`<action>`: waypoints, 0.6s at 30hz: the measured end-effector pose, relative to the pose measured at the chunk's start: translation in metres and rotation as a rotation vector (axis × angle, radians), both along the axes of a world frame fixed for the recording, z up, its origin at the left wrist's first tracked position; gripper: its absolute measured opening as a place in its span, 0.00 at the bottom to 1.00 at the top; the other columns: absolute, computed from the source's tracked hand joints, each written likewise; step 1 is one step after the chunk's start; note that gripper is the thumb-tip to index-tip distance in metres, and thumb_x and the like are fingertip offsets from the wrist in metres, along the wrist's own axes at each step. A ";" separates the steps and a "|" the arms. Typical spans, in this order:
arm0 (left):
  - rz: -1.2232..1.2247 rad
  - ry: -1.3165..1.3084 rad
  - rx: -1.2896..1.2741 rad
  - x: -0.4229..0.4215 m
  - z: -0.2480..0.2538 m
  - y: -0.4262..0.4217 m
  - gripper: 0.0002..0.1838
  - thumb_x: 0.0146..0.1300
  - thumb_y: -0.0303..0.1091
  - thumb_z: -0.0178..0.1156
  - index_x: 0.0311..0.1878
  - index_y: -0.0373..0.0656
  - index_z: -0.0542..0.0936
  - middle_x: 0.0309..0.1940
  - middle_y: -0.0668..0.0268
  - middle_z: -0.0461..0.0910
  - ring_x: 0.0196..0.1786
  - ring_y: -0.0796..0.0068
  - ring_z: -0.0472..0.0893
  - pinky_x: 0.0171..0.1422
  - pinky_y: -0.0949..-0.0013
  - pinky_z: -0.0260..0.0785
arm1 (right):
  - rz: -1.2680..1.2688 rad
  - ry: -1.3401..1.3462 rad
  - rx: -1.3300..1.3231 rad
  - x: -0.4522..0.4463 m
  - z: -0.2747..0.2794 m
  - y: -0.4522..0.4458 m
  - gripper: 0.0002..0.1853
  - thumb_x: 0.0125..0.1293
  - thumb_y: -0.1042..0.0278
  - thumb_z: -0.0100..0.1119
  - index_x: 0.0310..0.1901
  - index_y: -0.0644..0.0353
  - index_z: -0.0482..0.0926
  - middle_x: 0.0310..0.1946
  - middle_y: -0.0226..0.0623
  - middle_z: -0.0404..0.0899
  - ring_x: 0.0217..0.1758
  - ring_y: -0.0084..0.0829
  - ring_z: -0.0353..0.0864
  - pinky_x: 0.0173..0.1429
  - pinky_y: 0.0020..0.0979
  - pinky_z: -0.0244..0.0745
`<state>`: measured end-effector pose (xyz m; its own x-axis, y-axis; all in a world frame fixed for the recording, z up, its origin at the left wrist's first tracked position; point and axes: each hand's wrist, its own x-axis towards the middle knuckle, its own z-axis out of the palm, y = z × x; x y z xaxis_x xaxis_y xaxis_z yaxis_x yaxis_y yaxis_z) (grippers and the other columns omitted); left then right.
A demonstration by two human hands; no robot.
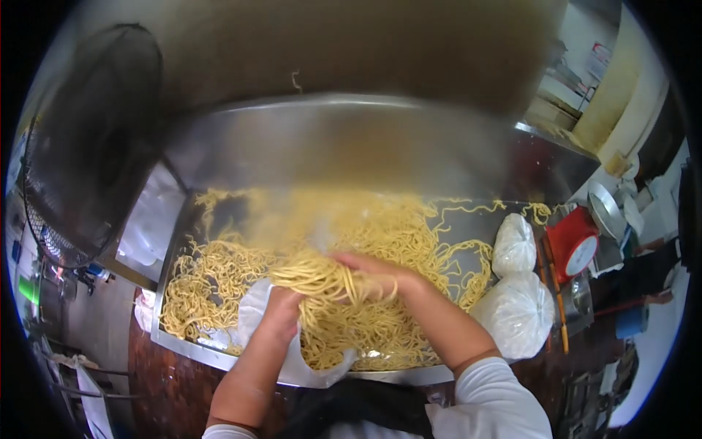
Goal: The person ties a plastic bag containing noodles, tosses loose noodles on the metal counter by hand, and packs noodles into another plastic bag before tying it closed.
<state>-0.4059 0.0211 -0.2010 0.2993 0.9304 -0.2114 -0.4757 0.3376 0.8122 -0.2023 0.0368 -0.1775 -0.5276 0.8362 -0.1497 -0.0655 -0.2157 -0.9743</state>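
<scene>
Yellow noodles (409, 314) lie heaped over a metal tray (201, 356). Above the heap, near the middle, a bundle of noodles rests between my two hands. My left hand (287, 304) is under the bundle's left side, its fingers mostly hidden by strands. My right hand (369, 272) reaches in from the right, with noodles draped over and below its fingers. A white plastic bag (322, 372) lies open beneath the hands, with noodles in it. Steam or lens haze blurs the far part of the heap.
Two filled white plastic bags (515, 314) sit at the tray's right end. Beyond them are wooden sticks (561, 314) and a red scale (574, 241). A large fan (95, 146) stands at the left. A person's dark-clothed arm (643, 274) shows at the far right.
</scene>
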 end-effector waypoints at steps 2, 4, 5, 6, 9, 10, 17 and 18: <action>-0.049 0.039 0.029 -0.012 0.008 -0.004 0.21 0.57 0.30 0.67 0.55 0.39 0.77 0.45 0.62 0.83 0.44 0.70 0.84 0.49 0.67 0.80 | 0.030 -0.533 0.419 -0.001 -0.046 -0.027 0.22 0.55 0.63 0.70 0.53 0.55 0.79 0.47 0.47 0.81 0.49 0.45 0.83 0.54 0.44 0.77; -0.116 0.124 0.044 -0.023 0.010 -0.012 0.21 0.57 0.30 0.68 0.55 0.39 0.77 0.46 0.61 0.83 0.44 0.70 0.84 0.47 0.68 0.80 | 0.000 -0.842 0.392 0.001 -0.065 -0.046 0.18 0.53 0.64 0.69 0.47 0.57 0.82 0.42 0.48 0.83 0.47 0.48 0.83 0.52 0.45 0.77; -0.125 0.126 0.039 -0.031 0.011 -0.017 0.21 0.57 0.30 0.68 0.55 0.39 0.77 0.46 0.61 0.83 0.44 0.70 0.84 0.47 0.68 0.80 | -0.188 -0.951 0.561 0.008 -0.091 -0.047 0.14 0.52 0.68 0.68 0.42 0.58 0.83 0.39 0.48 0.83 0.44 0.49 0.82 0.50 0.45 0.76; -0.150 0.195 0.038 -0.040 0.013 -0.019 0.20 0.57 0.31 0.68 0.53 0.39 0.78 0.46 0.62 0.83 0.45 0.71 0.83 0.49 0.68 0.78 | -0.384 -1.053 0.733 0.017 -0.111 -0.045 0.11 0.50 0.72 0.66 0.37 0.59 0.84 0.35 0.47 0.83 0.41 0.50 0.82 0.48 0.46 0.76; -0.222 0.274 0.067 -0.067 0.014 -0.013 0.20 0.54 0.32 0.70 0.51 0.39 0.80 0.45 0.62 0.83 0.47 0.68 0.82 0.50 0.67 0.76 | -0.667 -1.096 0.934 0.080 -0.114 -0.029 0.13 0.44 0.79 0.62 0.35 0.60 0.83 0.35 0.43 0.83 0.40 0.48 0.81 0.46 0.45 0.73; -0.383 0.616 0.401 -0.073 0.025 -0.010 0.21 0.54 0.34 0.70 0.51 0.40 0.80 0.46 0.60 0.83 0.48 0.65 0.82 0.51 0.66 0.75 | -0.708 -1.164 0.934 0.101 -0.108 -0.026 0.14 0.42 0.80 0.61 0.35 0.60 0.83 0.35 0.43 0.83 0.41 0.47 0.80 0.47 0.43 0.72; -0.343 1.420 0.841 -0.111 0.005 -0.015 0.17 0.57 0.41 0.66 0.50 0.51 0.83 0.46 0.62 0.84 0.47 0.61 0.83 0.53 0.65 0.75 | -0.856 -1.589 0.925 0.186 -0.087 -0.036 0.07 0.50 0.75 0.55 0.30 0.55 0.81 0.32 0.33 0.79 0.43 0.37 0.77 0.48 0.41 0.63; -0.277 1.415 0.704 -0.112 0.014 -0.022 0.18 0.57 0.41 0.66 0.51 0.51 0.83 0.46 0.62 0.85 0.48 0.62 0.83 0.53 0.66 0.75 | -0.827 -1.639 0.821 0.196 -0.092 -0.036 0.08 0.52 0.74 0.54 0.32 0.53 0.83 0.35 0.33 0.81 0.45 0.37 0.78 0.49 0.41 0.63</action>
